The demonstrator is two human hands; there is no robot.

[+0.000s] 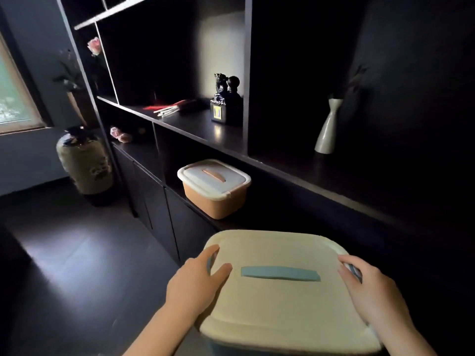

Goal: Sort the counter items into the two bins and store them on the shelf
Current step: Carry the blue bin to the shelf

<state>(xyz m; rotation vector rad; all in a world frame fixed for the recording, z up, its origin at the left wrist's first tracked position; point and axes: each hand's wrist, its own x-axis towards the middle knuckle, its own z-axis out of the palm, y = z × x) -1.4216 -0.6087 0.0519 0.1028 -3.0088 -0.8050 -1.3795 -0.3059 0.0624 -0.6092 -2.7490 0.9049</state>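
The person held a lidded cream bin (288, 291) at the bottom of the view, one hand on each short side. The left hand (198, 281) clasped the left edge of the lid, thumb on top and fingers curled over the rim; the right hand (370, 291) clasped the right edge in the same way. Both were closed on the bin, neither on the blue handle (280, 274), which lay across the lid from 9 to 3 o'clock.

The second bin, orange (216, 188) with a pale lid, already stood in the low shelf bay (195, 150), at about 11 o'clock from the held bin and well apart from it. The bay's floor ran on toward 1 o'clock, to the right of the orange bin, and appeared dark and free; the placing would probably go forward and slightly up into that stretch. The held bin's long side ran parallel to the shelf front, so little turning seemed needed. Both hands were equally near.

The body of the cream bin was almost wholly hidden under its lid; only a bluish strip showed at 6 o'clock. Its contents could not be seen. The bay's depth and right end were lost in shadow, as was most of the shelf above, where a figurine (226, 101) and a white vase (327, 127) stood. The forearms were cut off by the frame edge.
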